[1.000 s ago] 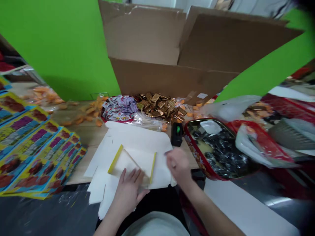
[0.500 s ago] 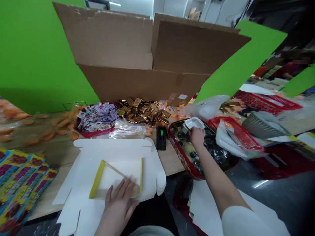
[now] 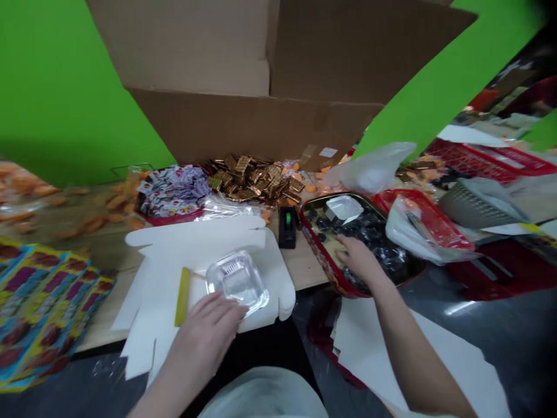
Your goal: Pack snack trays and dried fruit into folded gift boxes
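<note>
The bare left hand (image 3: 204, 328) lies palm down, its fingers (image 3: 226, 305) bent a little, near the front edge of the light brown wooden table (image 3: 311, 280). The bare right hand (image 3: 359, 259) reaches farther out, loose and open. The left arm (image 3: 161, 389) and right arm (image 3: 418, 360) come up from the bottom of the view.

A tray (image 3: 237, 281) lies on a flat carton blank (image 3: 195, 238) on the desk (image 3: 304, 273), with the left hand (image 3: 209, 325) against its near edge. The right hand (image 3: 359, 261) is over a tin (image 3: 317, 248) to the right of the blank. A tape dispenser (image 3: 287, 227) stands between blank and tin. Behind them, biscuits (image 3: 252, 180) lie before a cardboard box (image 3: 243, 122). Printed sheets (image 3: 43, 296) lie left of the blank, and a basket (image 3: 478, 203) lies beyond the tin, to the right.
</note>
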Motion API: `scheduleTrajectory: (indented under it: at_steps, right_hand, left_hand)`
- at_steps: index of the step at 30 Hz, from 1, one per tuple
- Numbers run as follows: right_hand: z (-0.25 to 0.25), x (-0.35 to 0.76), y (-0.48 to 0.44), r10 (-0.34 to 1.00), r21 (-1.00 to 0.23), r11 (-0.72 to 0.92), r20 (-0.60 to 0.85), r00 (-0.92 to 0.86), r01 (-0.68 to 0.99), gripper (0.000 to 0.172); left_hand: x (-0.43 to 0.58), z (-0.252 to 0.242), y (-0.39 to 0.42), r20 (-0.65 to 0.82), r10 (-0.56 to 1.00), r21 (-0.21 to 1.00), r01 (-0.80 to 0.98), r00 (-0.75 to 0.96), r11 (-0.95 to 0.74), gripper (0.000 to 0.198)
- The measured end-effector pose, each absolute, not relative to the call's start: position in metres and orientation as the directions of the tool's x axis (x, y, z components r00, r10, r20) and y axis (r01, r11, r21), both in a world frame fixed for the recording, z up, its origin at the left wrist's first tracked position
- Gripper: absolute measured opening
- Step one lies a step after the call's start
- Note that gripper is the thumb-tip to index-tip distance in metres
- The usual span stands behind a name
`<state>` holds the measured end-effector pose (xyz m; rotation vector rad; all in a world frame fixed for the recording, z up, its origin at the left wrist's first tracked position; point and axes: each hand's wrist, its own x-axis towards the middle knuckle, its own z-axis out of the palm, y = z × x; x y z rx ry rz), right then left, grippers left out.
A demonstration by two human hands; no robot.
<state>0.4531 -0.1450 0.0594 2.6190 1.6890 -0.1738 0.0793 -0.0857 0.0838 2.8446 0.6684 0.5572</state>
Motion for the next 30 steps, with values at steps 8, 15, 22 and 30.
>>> scheduleTrajectory:
  at_steps: [8,15,22,30]
  right_hand:
    - [0.023,0.494,-0.132,0.873,0.121,-0.486,0.011,0.488,0.866,0.031]
    - [0.048,0.292,-0.110,0.807,-0.293,0.222,0.590,-0.007,0.930,0.040]
    - [0.036,0.272,-0.083,0.809,-0.442,0.307,0.587,0.012,0.843,0.020]
    - [0.050,0.410,0.121,0.933,-0.246,-0.069,0.327,0.150,0.967,0.040]
  left_hand:
    - [-0.006,0.025,-0.052,0.000,0.590,0.178,0.580,0.808,-0.795,0.032]
    - [-0.014,0.010,-0.049,-0.016,0.625,0.220,0.612,0.781,-0.759,0.043]
    - [-0.023,-0.012,-0.043,0.112,0.583,0.193,0.558,0.805,-0.807,0.039]
    - [-0.020,-0.013,-0.042,0.168,0.595,0.213,0.560,0.786,-0.800,0.038]
